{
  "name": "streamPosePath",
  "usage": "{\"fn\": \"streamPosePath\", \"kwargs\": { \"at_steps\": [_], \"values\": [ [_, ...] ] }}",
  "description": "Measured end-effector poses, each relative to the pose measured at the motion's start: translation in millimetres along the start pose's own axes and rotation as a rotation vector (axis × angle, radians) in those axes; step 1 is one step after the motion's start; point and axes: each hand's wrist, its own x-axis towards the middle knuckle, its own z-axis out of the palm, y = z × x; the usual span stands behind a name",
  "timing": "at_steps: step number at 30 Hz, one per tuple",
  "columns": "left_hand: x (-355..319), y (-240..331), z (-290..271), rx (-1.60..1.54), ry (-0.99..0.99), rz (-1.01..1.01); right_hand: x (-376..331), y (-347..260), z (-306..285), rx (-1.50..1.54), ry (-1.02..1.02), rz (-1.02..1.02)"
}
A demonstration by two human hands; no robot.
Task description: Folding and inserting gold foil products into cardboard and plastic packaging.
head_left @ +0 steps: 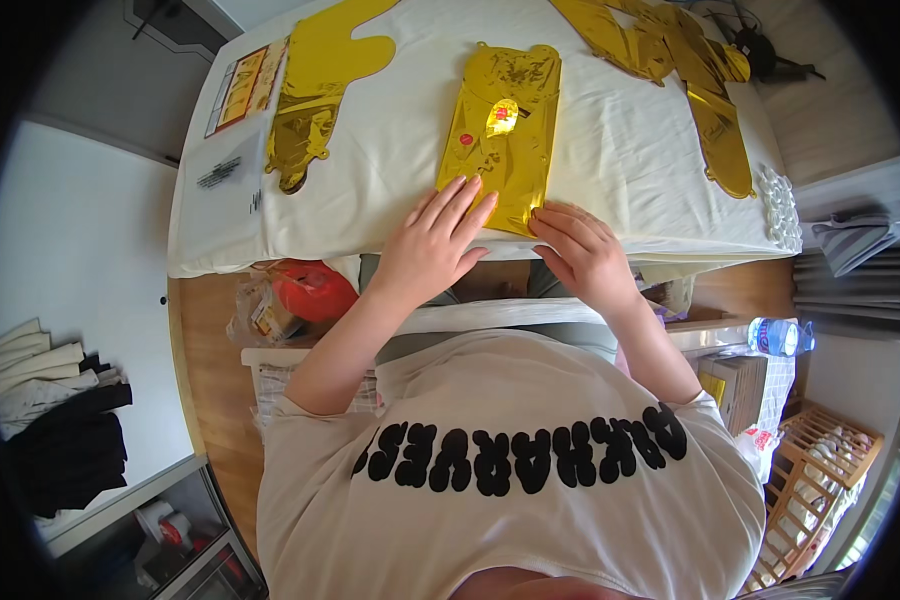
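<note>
A shiny gold foil balloon (505,85), flat and folded into a long shape, lies on the white-covered table in front of me. It bears a small red dot and a bright reflective patch. My left hand (432,240) rests on its near left edge, open, with the fingertips on the foil and the thumb spread away. At the near right corner is my right hand (588,250), its fingers stretched onto the foil's edge and its thumb apart below them. The underside of the foil and what lies beneath my fingers are hidden.
More flat gold foil balloons lie at the left (315,95) and far right (710,110). A clear plastic bag (220,180) sits at the table's left edge, clear round pieces (778,210) at its right. A water bottle (780,337) and wooden rack (820,470) stand right of me.
</note>
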Motion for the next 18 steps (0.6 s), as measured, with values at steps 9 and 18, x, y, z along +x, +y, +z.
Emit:
{"fn": "streamPosePath", "kwargs": {
  "at_steps": [9,18],
  "values": [
    [-8.6,26.8,-10.3,-0.068,0.098,-0.059,-11.5,9.4,0.0,-0.014,0.096,-0.114],
    [-3.2,1.5,0.7,0.054,0.102,0.094,-11.5,21.9,-11.2,0.139,0.026,-0.153]
  ]
}}
